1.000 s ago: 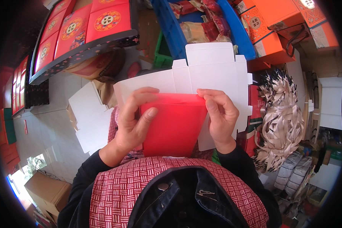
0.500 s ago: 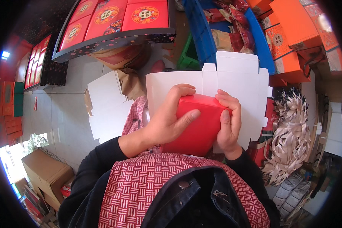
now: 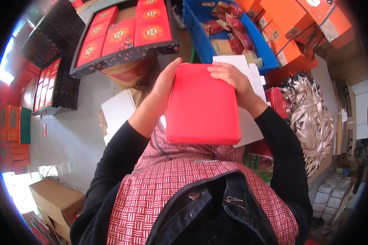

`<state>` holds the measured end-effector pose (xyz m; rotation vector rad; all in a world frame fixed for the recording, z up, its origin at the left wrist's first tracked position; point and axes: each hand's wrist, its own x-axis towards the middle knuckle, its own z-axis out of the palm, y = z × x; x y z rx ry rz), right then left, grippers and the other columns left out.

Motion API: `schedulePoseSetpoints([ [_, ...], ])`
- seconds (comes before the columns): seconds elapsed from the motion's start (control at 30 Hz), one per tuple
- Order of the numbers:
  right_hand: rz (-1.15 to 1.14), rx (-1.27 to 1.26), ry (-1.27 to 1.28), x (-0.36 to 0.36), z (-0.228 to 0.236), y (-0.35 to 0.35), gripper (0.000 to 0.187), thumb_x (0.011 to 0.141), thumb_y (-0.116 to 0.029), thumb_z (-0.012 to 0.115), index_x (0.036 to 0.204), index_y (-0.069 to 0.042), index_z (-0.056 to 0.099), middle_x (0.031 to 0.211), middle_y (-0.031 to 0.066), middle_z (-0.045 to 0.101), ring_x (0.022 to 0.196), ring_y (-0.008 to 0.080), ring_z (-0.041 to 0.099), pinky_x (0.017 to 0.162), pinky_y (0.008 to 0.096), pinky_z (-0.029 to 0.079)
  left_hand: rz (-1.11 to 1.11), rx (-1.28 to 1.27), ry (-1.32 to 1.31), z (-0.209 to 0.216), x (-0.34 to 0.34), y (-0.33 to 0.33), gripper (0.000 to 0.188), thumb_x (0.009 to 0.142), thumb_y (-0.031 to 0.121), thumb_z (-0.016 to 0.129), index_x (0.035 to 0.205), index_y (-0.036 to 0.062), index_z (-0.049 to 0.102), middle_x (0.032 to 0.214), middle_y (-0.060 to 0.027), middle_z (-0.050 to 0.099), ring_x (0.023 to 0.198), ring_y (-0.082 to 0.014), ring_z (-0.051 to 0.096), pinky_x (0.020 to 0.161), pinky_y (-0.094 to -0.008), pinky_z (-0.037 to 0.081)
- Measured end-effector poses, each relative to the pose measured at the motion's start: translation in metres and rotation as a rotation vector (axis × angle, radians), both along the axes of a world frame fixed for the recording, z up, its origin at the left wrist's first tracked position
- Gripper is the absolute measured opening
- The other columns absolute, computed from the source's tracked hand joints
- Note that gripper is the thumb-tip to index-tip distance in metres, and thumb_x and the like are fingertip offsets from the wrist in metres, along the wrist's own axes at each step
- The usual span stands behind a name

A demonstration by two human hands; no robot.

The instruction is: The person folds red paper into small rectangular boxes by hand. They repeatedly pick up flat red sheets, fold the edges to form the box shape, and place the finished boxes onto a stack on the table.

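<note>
A plain red box (image 3: 203, 108) is held in front of my chest, its broad blank face toward me. My left hand (image 3: 166, 81) presses flat along the box's left side near the far end, the thumb up. On the far right corner rests my right hand (image 3: 234, 81), fingers lying over the top face. The undersides of both hands are hidden. Beneath the box, an unfolded white cardboard blank (image 3: 255, 124) shows on the right, and another white blank (image 3: 119, 108) lies to the left.
Ahead stands a dark patterned tray (image 3: 122, 60) of red boxes. Beside it is a blue crate (image 3: 200, 34) of red packets. Orange boxes (image 3: 288, 18) are stacked at far right, above a bundle of beige ribbons (image 3: 310, 118). A brown carton (image 3: 55, 196) sits at lower left.
The red box has been lifted and tipped so its broad face is toward me. Both hands have moved away from my body with it, and my left thumb has left the face.
</note>
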<state>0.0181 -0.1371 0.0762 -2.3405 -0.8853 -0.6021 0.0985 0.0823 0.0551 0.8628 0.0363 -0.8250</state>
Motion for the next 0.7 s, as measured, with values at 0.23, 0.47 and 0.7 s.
schedulePoseSetpoints([
  [0.23, -0.076, 1.109, 0.758, 0.0, -0.003, 0.037, 0.047, 0.084, -0.012, 0.07, 0.125, 0.0, 0.051, 0.12, 0.01, 0.06, 0.111, 0.0181, 0.057, 0.096, 0.032, 0.046, 0.234, 0.007, -0.49, -0.01, -0.005, -0.006, 0.064, 0.102, 0.053, 0.022, 0.138, 0.0033, 0.039, 0.131, -0.0107, 0.054, 0.114, -0.02, 0.056, 0.097, -0.0339, 0.046],
  [0.47, -0.04, 1.344, 0.793, 0.003, 0.001, 0.049, 0.047, 0.084, -0.007, 0.067, 0.126, 0.0, 0.047, 0.119, 0.0101, 0.059, 0.109, 0.0173, 0.058, 0.095, 0.0313, 0.047, 0.24, 0.257, -0.699, 0.007, -0.018, 0.0, 0.043, 0.105, 0.034, 0.033, 0.139, 0.008, 0.032, 0.091, -0.0067, 0.058, 0.058, -0.009, 0.055, 0.04, -0.0229, 0.041],
  [0.7, -0.019, 1.464, 0.881, 0.032, 0.003, 0.062, 0.042, 0.083, -0.004, 0.065, 0.123, -0.001, 0.05, 0.116, 0.0098, 0.061, 0.106, 0.0178, 0.06, 0.091, 0.031, 0.049, 0.353, 0.273, -0.658, 0.006, 0.001, 0.007, 0.065, 0.097, 0.016, 0.055, 0.15, 0.0069, 0.019, 0.116, -0.0087, 0.057, 0.072, -0.0075, 0.059, 0.043, -0.0195, 0.043],
])
